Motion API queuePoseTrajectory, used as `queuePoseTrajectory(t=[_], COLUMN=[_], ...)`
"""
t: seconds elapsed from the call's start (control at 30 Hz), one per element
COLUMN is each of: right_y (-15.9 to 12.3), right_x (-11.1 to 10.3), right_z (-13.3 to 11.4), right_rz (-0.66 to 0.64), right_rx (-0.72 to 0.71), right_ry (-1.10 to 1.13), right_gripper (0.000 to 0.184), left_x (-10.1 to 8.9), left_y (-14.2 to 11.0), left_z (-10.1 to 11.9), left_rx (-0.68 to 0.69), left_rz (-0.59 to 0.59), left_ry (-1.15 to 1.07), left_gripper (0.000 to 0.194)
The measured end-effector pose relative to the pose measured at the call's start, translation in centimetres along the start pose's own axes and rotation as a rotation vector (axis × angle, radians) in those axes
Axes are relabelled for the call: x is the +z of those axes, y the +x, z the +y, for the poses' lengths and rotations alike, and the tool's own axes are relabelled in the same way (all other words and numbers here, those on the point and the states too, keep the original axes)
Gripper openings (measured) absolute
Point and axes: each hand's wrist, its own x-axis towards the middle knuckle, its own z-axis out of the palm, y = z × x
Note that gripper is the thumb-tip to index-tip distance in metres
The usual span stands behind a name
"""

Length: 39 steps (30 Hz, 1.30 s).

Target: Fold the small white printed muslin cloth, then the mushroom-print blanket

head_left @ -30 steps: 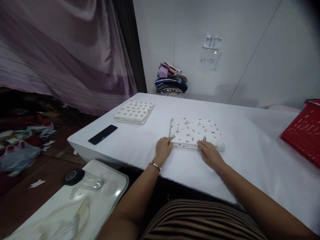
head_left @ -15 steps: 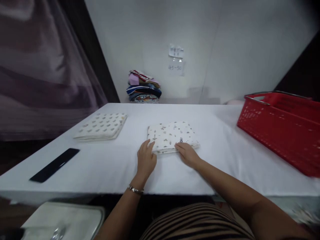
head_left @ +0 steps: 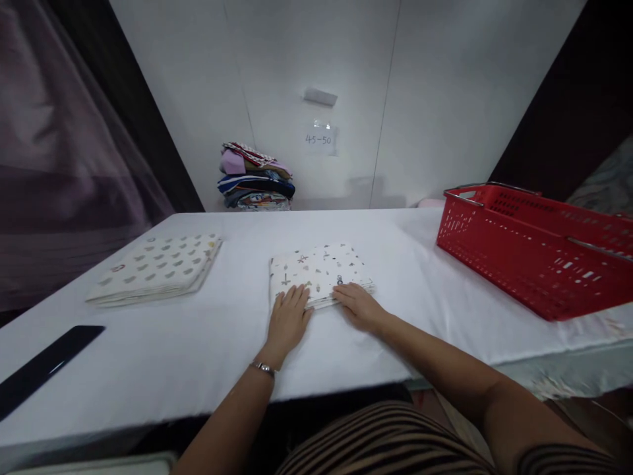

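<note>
A folded white cloth [head_left: 321, 267] with small scattered prints lies flat in the middle of the white-covered table [head_left: 208, 369]. On its near left corner rests my left hand [head_left: 289, 316], fingers stretched out over the fabric. My right hand [head_left: 360, 305] touches the near edge further right, its fingertips on top and its fingers extended; the thumb side is partly hidden. Layers of the fold show along that near edge. To the left lies a second folded white cloth [head_left: 161, 267], printed with rows of grey-green motifs, and neither hand touches it.
A red plastic basket [head_left: 509, 257] with metal handles stands at the right of the table. At the left front lies a flat black strip [head_left: 47, 369]. Stacked folded fabrics [head_left: 257, 178] sit by the back wall, near a paper sign [head_left: 321, 140] reading 45-50.
My left hand has moved from beside the cloth's near left corner onto its top, with its fingers laid flatter. My right hand stays at the near edge. The head view has turned right.
</note>
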Motion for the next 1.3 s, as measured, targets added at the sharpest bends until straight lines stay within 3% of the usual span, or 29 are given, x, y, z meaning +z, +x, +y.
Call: queuePoseTrajectory(t=[0.1, 0.2, 0.3, 0.37, 0.57, 0.77, 1.3], right_y=[-0.9, -1.5, -1.3, -1.0, 0.0, 0.6, 1.0], right_x=[-2.1, -4.2, -5.4, -5.6, -5.1, -5.6, -5.8], right_z=[2.1, 4.3, 5.3, 5.3, 4.9, 5.1, 5.7], right_rz=[0.133, 0.271, 0.158, 0.05, -0.025, -0.04, -0.191], right_rx=[0.199, 0.624, 1.033, 1.144, 1.167, 1.168, 1.181], right_ry=[0.018, 0.155, 0.435, 0.549, 0.529, 0.494, 0.566], right_gripper=[0.035, 0.028, 0.031, 0.036, 0.037, 0.031, 0.038], left_x=[0.0, 0.0, -0.3, -0.6, -1.3, -1.0, -1.1], left_y=[0.0, 0.2, 0.2, 0.0, -0.5, -0.5, -0.5], left_z=[0.0, 0.0, -0.1, -0.1, -0.3, -0.7, -0.9], left_rx=[-0.019, -0.029, -0.046, -0.07, -0.14, -0.134, -0.116], left_rz=[0.014, 0.03, 0.075, 0.1, 0.134, 0.144, 0.137], left_ry=[-0.04, -0.073, -0.109, -0.129, -0.123, -0.133, -0.11], left_gripper=[0.041, 0.036, 0.031, 0.027, 0.023, 0.02, 0.02])
